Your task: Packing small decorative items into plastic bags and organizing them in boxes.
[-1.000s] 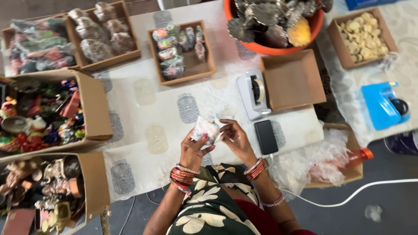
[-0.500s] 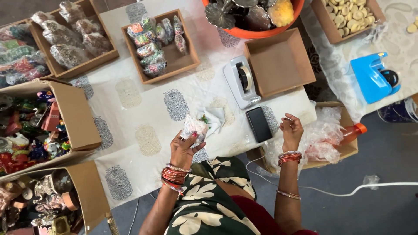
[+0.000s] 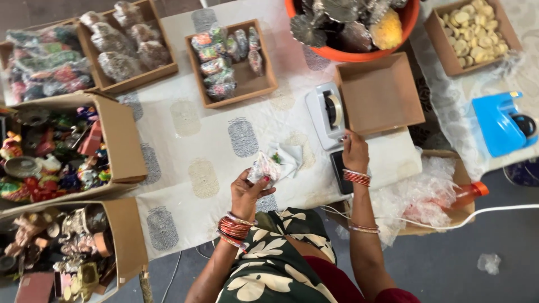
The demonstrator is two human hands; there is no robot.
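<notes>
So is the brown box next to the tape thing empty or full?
Empty. The brown box beside the white tape dispenser shows only its bare cardboard bottom. The right hand reaches toward the dispenser, not into the box.

Orange tub (image 3: 359, 55), blue dispenser (image 3: 502, 123), white grey-motif tablecloth (image 3: 224, 151).
</notes>
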